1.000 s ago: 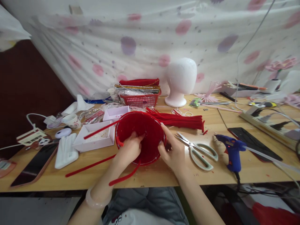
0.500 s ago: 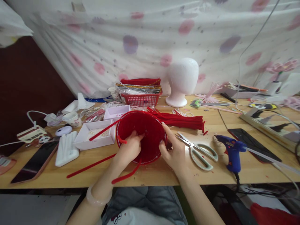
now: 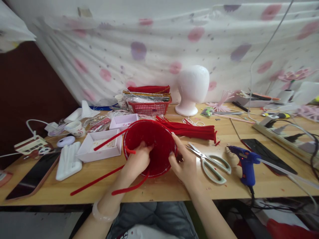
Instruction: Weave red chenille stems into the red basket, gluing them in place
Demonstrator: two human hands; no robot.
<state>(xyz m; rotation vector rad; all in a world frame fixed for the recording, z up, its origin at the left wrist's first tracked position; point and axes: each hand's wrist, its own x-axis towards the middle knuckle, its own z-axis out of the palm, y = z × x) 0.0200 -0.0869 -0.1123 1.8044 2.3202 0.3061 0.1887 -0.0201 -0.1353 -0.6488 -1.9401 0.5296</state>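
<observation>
**Both hands at the red bowl**

The bowl [image 3: 161,159] sits between the two hands near the table's front, its mouth turned up toward the person. The left hand [image 3: 138,161] reaches over the near-left rim into it; the right hand [image 3: 184,164] is at its right rim. Red stems [image 3: 106,140] jut from the bowl's left and near sides, one over the white box [image 3: 98,156], one past the left wrist, one curving out beside it.

The left hand is bent, thumb pointing right inside the bowl; its fingertips are hidden, so one cannot tell whether they pinch anything. The right hand holds the rim, thumb on the inner side and spread from the forefinger, which lies along the edge; the other fingers are mostly hidden.

Farther left lies a phone [image 3: 32,176]. The box stands just beside the bowl's left side, and a red bundle [image 3: 191,131] lies behind its right side. A strip of table [image 3: 164,191] runs between the bowl and the front edge. Scissors [image 3: 203,155] lie near the right hand, blades pointing toward the bundle. Beyond a stretch of wood is the glue gun [image 3: 246,161], well apart from the bowl.
</observation>
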